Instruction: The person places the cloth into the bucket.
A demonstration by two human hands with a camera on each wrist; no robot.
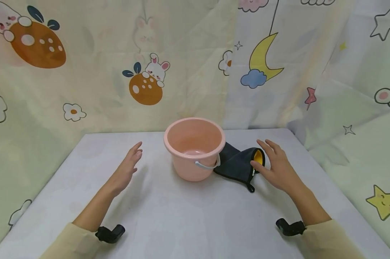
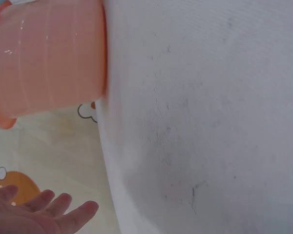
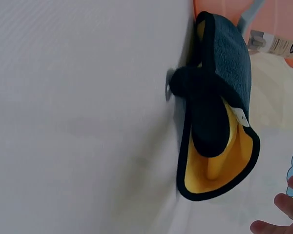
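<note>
- Left hand and right hand: bare
- Left sleeve and right sleeve: plain beige
- Left camera and right camera: black, bent in shape

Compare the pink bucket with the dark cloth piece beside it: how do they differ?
The bucket is pink inside and out; the cloth piece is dark outside with yellow lining.
The bucket stands upright, opening up; the cloth piece lies on its side, opening sideways.
Both rest on the white table, and neither is held.

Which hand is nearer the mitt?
The right hand, close by the yellow-lined end of the mitt; the left hand is left of the bucket.
</note>
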